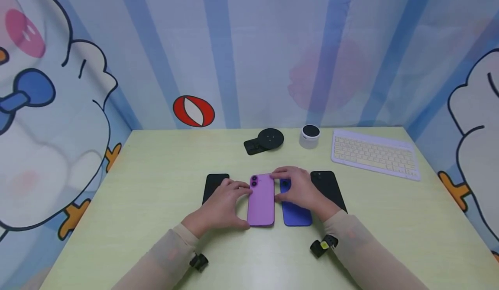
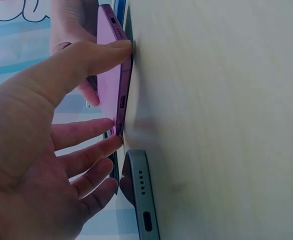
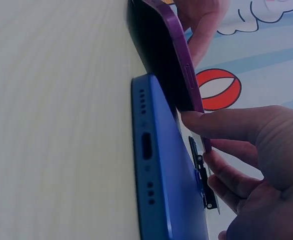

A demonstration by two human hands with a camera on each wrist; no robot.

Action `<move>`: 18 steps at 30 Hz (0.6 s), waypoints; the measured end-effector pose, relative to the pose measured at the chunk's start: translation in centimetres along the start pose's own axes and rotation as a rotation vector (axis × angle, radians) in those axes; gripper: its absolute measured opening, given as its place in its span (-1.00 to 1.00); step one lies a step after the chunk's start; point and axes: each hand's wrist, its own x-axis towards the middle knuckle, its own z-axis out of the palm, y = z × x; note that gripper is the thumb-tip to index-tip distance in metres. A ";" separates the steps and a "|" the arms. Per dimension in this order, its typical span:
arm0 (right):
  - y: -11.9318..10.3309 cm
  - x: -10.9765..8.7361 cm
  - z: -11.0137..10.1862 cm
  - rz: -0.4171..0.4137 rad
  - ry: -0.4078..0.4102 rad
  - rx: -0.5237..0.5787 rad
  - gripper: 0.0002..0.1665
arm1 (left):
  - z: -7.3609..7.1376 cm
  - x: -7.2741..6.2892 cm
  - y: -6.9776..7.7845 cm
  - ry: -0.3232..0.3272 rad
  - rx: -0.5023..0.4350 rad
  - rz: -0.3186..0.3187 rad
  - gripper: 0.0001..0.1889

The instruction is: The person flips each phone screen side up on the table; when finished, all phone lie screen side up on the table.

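A purple phone (image 1: 261, 201) with its camera side up is between both hands. My left hand (image 1: 224, 203) holds its left side, thumb at the lower corner and fingertips at the upper part of the edge. From the other side my right hand (image 1: 298, 188) grips the right edge, index finger near the top corner and thumb lower down. The right edge is raised and the dark underside shows in the right wrist view. Below the right hand lies a blue phone (image 3: 179, 170), partly covered. Left of the purple one, a dark phone (image 1: 214, 185) is partly behind the left hand.
A black phone (image 1: 331, 188) lies to the right, partly behind the right wrist. Farther back are a black device with a round disc (image 1: 270, 138), a small white cylinder with a dark top (image 1: 309, 137) and a pale keyboard (image 1: 374, 154). A patterned curtain stands behind the table (image 1: 156, 160).
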 end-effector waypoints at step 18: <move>-1.1 -1.1 -0.7 -0.063 0.074 0.072 -0.23 | 0.1 -0.4 0.9 -0.011 -0.101 -0.003 -0.05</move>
